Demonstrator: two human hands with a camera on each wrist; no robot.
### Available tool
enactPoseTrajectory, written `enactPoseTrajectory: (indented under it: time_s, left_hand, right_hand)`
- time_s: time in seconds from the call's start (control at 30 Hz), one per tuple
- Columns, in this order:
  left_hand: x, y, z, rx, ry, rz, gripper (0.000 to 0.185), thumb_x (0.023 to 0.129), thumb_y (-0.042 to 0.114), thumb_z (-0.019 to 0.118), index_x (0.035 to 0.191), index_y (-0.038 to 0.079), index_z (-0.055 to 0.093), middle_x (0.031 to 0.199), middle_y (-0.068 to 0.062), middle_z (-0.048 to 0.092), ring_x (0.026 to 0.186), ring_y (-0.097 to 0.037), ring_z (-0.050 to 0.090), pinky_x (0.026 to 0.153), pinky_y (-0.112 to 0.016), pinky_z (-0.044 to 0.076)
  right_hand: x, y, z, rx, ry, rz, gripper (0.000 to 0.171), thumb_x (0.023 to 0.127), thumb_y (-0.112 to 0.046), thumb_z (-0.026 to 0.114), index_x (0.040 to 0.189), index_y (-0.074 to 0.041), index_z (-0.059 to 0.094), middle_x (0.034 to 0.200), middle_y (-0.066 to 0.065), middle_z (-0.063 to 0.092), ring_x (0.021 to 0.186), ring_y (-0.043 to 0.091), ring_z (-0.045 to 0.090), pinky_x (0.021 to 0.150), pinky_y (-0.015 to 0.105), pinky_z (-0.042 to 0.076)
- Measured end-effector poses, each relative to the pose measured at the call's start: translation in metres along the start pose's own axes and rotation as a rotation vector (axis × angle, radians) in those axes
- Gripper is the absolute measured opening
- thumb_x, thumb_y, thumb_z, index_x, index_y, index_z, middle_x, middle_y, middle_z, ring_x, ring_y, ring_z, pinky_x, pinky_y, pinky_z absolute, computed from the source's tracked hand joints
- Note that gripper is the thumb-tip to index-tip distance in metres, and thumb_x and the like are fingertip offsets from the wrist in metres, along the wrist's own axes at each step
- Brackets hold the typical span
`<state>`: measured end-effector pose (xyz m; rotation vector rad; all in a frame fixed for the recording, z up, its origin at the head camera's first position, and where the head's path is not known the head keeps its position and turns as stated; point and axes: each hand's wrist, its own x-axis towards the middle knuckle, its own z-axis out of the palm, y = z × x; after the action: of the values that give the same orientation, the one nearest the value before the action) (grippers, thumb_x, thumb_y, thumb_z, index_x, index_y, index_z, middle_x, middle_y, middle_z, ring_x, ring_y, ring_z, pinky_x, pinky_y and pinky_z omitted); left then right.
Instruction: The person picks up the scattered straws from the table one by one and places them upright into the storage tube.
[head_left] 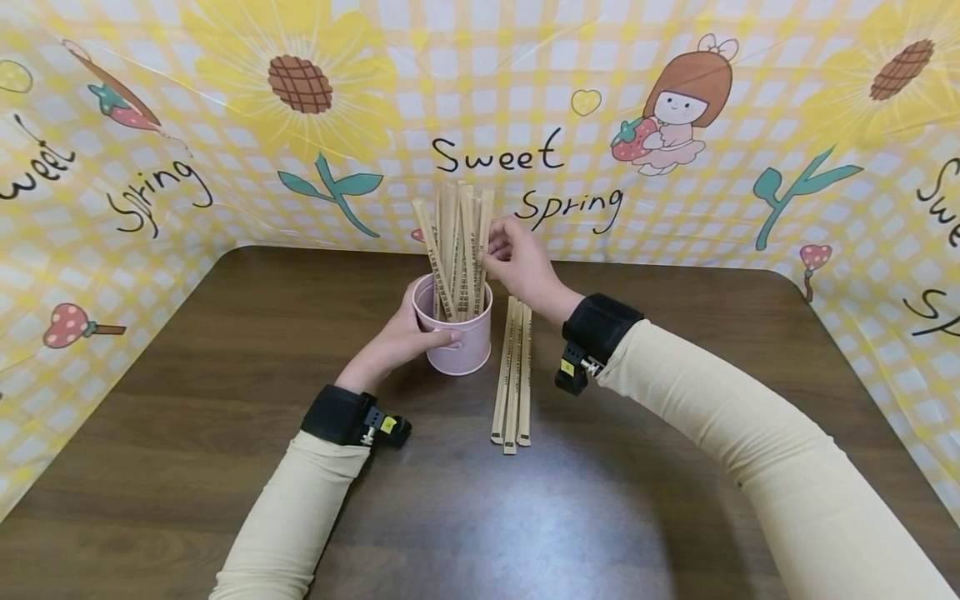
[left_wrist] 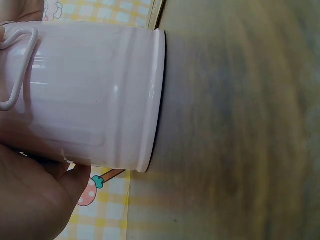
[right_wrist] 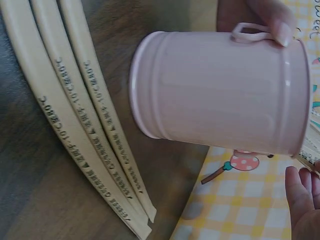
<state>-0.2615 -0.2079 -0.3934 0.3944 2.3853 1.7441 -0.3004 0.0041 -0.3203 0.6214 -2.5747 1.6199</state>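
Note:
A pink metal cup [head_left: 463,340] stands on the dark wooden table [head_left: 225,350] and holds several paper-wrapped chopstick pairs [head_left: 454,250] upright. My left hand [head_left: 397,340] wraps round the cup's left side, thumb on its front. My right hand [head_left: 517,262] reaches the top of the bundle and pinches one wrapped pair. Three wrapped pairs [head_left: 513,375] lie flat just right of the cup. The left wrist view is filled by the cup [left_wrist: 95,95] with my palm [left_wrist: 35,200] below. The right wrist view shows the cup [right_wrist: 220,92], the three flat pairs [right_wrist: 90,125] and my right fingertips [right_wrist: 302,197].
A yellow checked cloth [head_left: 675,125] printed with sunflowers and "Sweet Spring" rises behind and beside the table. Both wrists carry black camera bands [head_left: 592,333]. Bare wood [head_left: 480,517] lies in front of the cup.

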Motion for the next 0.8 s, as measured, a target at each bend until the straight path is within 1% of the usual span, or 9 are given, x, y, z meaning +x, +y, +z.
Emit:
enactPoseTrajectory:
  time_s: [0.13, 0.33, 0.43, 0.5, 0.57, 0.67, 0.73, 0.8]
  left_hand:
    - [0.000, 0.000, 0.000, -0.001, -0.001, -0.005, 0.100, 0.082, 0.004, 0.072, 0.160, 0.004, 0.008, 0.162, -0.024, 0.023, 0.148, -0.036, 0.030, 0.124, -0.052, 0.023]
    - [0.001, 0.000, 0.000, -0.006, 0.006, -0.007, 0.100, 0.082, 0.004, 0.072, 0.160, 0.005, 0.009, 0.162, -0.024, 0.025, 0.147, -0.036, 0.030, 0.124, -0.052, 0.023]
    - [0.000, -0.001, 0.000, -0.007, 0.009, 0.001, 0.100, 0.082, 0.003, 0.072, 0.160, 0.004, 0.009, 0.161, -0.025, 0.025, 0.147, -0.036, 0.031, 0.124, -0.052, 0.024]
    - [0.000, -0.001, 0.000, -0.005, 0.011, 0.000, 0.100, 0.082, 0.003, 0.072, 0.160, 0.004, 0.009, 0.162, -0.025, 0.025, 0.147, -0.036, 0.031, 0.124, -0.051, 0.024]
    - [-0.001, -0.001, 0.000, 0.000, 0.011, -0.006, 0.100, 0.083, 0.003, 0.072, 0.160, 0.005, 0.008, 0.162, -0.024, 0.025, 0.147, -0.035, 0.031, 0.124, -0.051, 0.024]
    - [-0.002, 0.000, 0.000, 0.003, 0.013, -0.015, 0.100, 0.083, 0.003, 0.072, 0.160, 0.005, 0.008, 0.162, -0.024, 0.025, 0.148, -0.035, 0.030, 0.125, -0.051, 0.022]
    - [-0.001, 0.000, 0.000, 0.006, 0.011, -0.012, 0.100, 0.083, 0.003, 0.072, 0.160, 0.005, 0.008, 0.162, -0.024, 0.025, 0.148, -0.036, 0.030, 0.124, -0.051, 0.023]
    - [-0.001, 0.001, 0.001, 0.007, 0.010, -0.009, 0.101, 0.083, 0.003, 0.072, 0.160, 0.005, 0.008, 0.162, -0.025, 0.025, 0.148, -0.036, 0.030, 0.124, -0.052, 0.023]
  right_hand:
    - [-0.001, 0.001, 0.001, -0.008, -0.012, 0.018, 0.029, 0.098, -0.001, 0.059, 0.124, 0.008, 0.051, 0.112, 0.023, 0.064, 0.101, 0.030, 0.065, 0.082, 0.030, 0.059]
    - [-0.002, 0.000, -0.007, 0.030, -0.022, 0.061, 0.042, 0.099, -0.011, 0.064, 0.134, 0.006, 0.050, 0.113, 0.019, 0.063, 0.097, 0.026, 0.062, 0.083, 0.030, 0.057]
    - [-0.004, 0.004, -0.014, 0.041, -0.010, 0.073, 0.044, 0.100, -0.013, 0.064, 0.136, 0.006, 0.049, 0.113, 0.018, 0.062, 0.097, 0.024, 0.062, 0.086, 0.035, 0.058]
    - [-0.005, 0.008, -0.017, 0.041, 0.004, 0.082, 0.042, 0.100, -0.012, 0.063, 0.136, 0.007, 0.050, 0.113, 0.019, 0.061, 0.099, 0.025, 0.061, 0.090, 0.040, 0.059]
    - [-0.008, 0.012, -0.020, 0.023, 0.010, 0.093, 0.041, 0.100, -0.011, 0.063, 0.135, 0.007, 0.051, 0.114, 0.020, 0.061, 0.100, 0.026, 0.061, 0.091, 0.043, 0.059]
    - [-0.012, 0.021, -0.024, -0.016, 0.003, 0.126, 0.039, 0.100, -0.009, 0.061, 0.134, 0.008, 0.053, 0.113, 0.021, 0.062, 0.098, 0.026, 0.062, 0.089, 0.042, 0.059]
    - [-0.014, 0.028, -0.025, -0.057, -0.026, 0.161, 0.039, 0.100, -0.009, 0.060, 0.134, 0.008, 0.053, 0.110, 0.019, 0.063, 0.095, 0.027, 0.064, 0.088, 0.041, 0.059]
    - [-0.017, 0.035, -0.026, -0.087, -0.058, 0.214, 0.040, 0.100, -0.009, 0.059, 0.135, 0.009, 0.053, 0.103, 0.016, 0.063, 0.092, 0.031, 0.065, 0.088, 0.043, 0.059]
